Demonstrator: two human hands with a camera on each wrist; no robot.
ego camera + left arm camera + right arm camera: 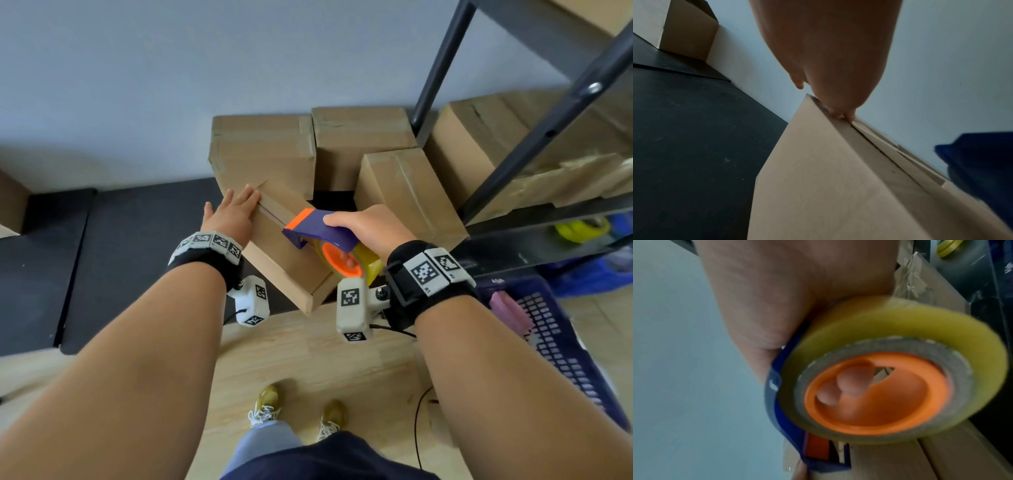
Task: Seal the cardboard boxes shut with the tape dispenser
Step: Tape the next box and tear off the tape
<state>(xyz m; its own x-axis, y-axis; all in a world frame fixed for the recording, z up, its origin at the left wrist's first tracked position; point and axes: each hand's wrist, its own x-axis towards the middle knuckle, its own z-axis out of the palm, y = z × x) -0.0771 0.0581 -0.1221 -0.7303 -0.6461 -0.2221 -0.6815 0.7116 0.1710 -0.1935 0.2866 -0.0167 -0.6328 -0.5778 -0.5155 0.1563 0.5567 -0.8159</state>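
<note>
Right hand (pixel 368 228) grips the blue-and-orange tape dispenser (pixel 318 229); flat left hand (pixel 230 214) presses the brown cardboard box (pixel 284 260). Pull straight along the seam.

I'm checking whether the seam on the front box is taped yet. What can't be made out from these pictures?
- Seam under the tape dispenser: head view, hidden by the dispenser and right hand.
- Far end of the box seam: covered by the left hand.
- Tape on the seam: right wrist view blurred; clear tape indistinct.
- Box contents: flaps closed.
- Shelf items: cut off at the edge.
</note>
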